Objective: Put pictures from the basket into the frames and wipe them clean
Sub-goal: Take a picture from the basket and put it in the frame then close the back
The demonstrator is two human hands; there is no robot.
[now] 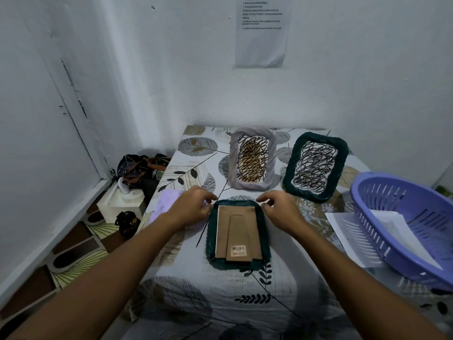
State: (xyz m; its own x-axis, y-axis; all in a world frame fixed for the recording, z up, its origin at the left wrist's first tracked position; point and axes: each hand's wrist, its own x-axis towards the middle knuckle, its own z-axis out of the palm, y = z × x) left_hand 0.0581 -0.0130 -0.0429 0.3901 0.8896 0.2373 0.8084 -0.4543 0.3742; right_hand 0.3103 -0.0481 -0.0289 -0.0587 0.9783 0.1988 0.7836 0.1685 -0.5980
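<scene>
1. Lying face-down near the front of the table (171, 173): dark green frame (238, 235), brown backing board (236, 231) up, barcode sticker at the near end.
2. Left of that frame, tucked partly under the wrist: lilac cloth (166, 204), close to the table's left edge.
3. Hovering at the frame's far left corner: left hand (193, 207), fingers loosely curled, tips at the rim, gripping nothing that can be seen.
4. Mirrored at the far right corner: right hand (279, 208), fingers likewise curled at the rim, contact hard to tell.
5. Beyond the frame, well apart from it: grey frame (252, 159), then second green frame (316, 165), both showing scribbled pictures.
6. Right of the frame: loose white sheets (343, 224), then purple basket (404, 227) overhanging the right edge.
7. Between frame and near edge: bare patterned cloth.
</scene>
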